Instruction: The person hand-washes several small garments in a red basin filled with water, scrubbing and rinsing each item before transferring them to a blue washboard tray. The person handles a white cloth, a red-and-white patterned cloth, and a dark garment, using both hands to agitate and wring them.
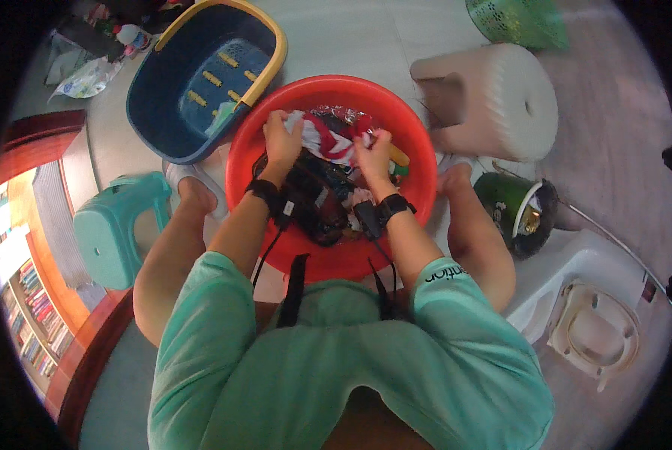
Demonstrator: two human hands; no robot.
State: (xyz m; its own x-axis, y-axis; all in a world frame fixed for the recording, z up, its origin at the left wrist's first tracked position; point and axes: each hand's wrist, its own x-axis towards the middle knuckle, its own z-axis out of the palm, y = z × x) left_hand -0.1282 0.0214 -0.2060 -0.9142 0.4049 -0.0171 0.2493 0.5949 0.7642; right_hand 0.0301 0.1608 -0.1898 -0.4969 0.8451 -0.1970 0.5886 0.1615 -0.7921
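A round red basin (243, 142) stands between my legs with wet laundry and some water in it. My left hand (282, 144) is closed on the left end of a white and red cloth garment (327, 139). On the garment's right end, my right hand (374, 156) pinches the fabric, so it stretches between both hands over the basin's far half. Dark, wet clothing (317, 199) fills the nearer part below my hands. A yellow and green object (400, 159), partly hidden, lies at the basin's right side beside my right hand.
A dark blue tub (167, 109) with a yellow rim stands far left, a teal stool (111, 232) nearer left. To the right are a beige stool (512, 101), a green bin (505, 206) and a white toilet fixture (576, 262). A green basket (512, 19) is at the far right.
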